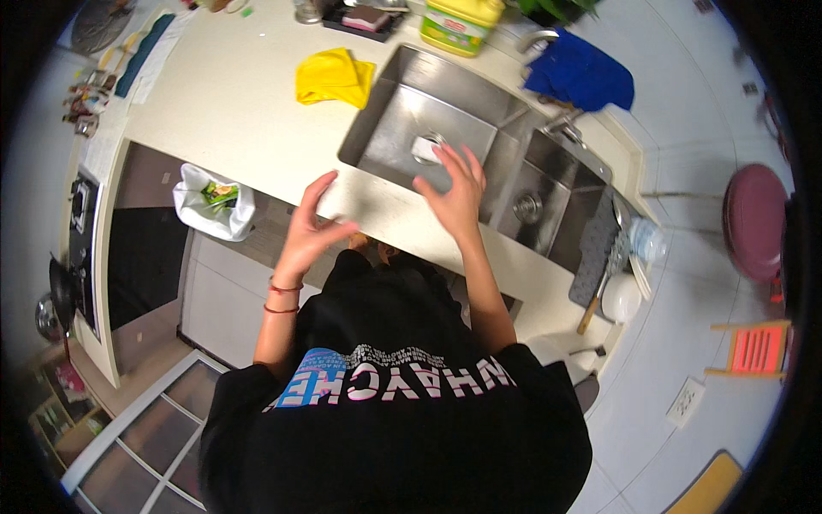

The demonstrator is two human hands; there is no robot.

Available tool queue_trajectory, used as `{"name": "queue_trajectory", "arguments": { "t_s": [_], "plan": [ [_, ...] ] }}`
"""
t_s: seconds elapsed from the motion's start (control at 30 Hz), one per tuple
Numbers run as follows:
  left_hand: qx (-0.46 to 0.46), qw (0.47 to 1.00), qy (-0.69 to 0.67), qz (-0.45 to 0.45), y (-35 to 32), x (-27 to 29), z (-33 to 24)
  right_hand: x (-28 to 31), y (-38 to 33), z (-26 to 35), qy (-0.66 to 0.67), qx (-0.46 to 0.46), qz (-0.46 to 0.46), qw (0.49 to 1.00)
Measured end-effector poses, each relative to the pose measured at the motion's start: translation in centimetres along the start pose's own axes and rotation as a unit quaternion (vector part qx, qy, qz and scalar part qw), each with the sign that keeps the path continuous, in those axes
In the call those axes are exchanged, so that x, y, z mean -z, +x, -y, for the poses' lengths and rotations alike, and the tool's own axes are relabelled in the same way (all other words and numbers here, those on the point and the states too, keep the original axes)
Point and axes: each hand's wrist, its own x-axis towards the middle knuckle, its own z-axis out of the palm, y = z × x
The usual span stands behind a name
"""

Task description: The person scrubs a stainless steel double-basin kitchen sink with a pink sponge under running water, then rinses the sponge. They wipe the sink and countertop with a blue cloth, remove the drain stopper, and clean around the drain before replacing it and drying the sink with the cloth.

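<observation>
**Two empty hands raised at the front edge of a kitchen sink**

A pale cream countertop (231, 103) is seen running across the upper part of the view, its edges bent by the lens. A stainless steel double sink (402, 128) is set into it, with a larger basin on the left and a smaller one on the right. A small white object (425, 149) is seen lying at the drain of the larger basin; what it is cannot be told.

The left hand (310, 224) is held just in front of the counter's front edge, fingers loosely spread and slightly curled, with nothing gripped. Thin red bands are worn on that wrist. The right hand (454, 193) is held over the near rim of the larger basin, fingers spread wide and pointing away, also empty. Whether either hand touches the counter cannot be told.

A crumpled yellow cloth (334, 77) is laid on the counter just left of the sink. A blue cloth (582, 73) is draped behind the tap (561, 124). A yellow and green bottle (458, 24) stands at the back edge. To the right of the sink, a dark mat (595, 248) is seen with white bowls (622, 295) beside it.

Below the counter on the left, a white plastic bag (214, 206) sits open. A hob (79, 214) is seen at the far left. The floor is tiled pale, and a dark red round stool (753, 221) and a small orange stool (758, 347) stand on the right.
</observation>
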Motion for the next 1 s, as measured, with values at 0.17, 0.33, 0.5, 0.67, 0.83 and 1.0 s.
{"name": "queue_trajectory", "arguments": {
  "t_s": [0.17, 0.33, 0.5, 0.67, 0.83, 1.0],
  "plan": [
    [-0.075, 0.993, -0.072, -0.056, 0.6, -3.0, -3.2, 8.4, 10.4, -1.9, -0.084, 0.128, -0.33, 0.931],
    [-0.065, 0.99, -0.124, 0.03, 4.0, -6.8, -4.0, 25.8, 22.8, -2.8, -0.433, 0.107, -0.197, 0.873],
    [-0.178, 0.984, 0.028, 0.014, 9.4, -6.7, -6.6, 26.7, 21.7, 0.2, -0.385, 0.204, -0.062, 0.898],
    [-0.433, 0.883, 0.181, 0.027, 17.2, -10.6, -13.3, 22.6, 14.1, 8.9, -0.219, 0.187, 0.012, 0.957],
    [-0.241, 0.856, 0.143, 0.435, 18.9, -10.8, -15.2, 19.5, 10.8, 11.9, -0.007, 0.157, 0.113, 0.981],
    [-0.23, 0.898, 0.172, 0.335, 18.4, -4.7, -8.5, 10.1, 10.0, 4.5, 0.205, -0.015, 0.196, 0.959]
  ]
}}
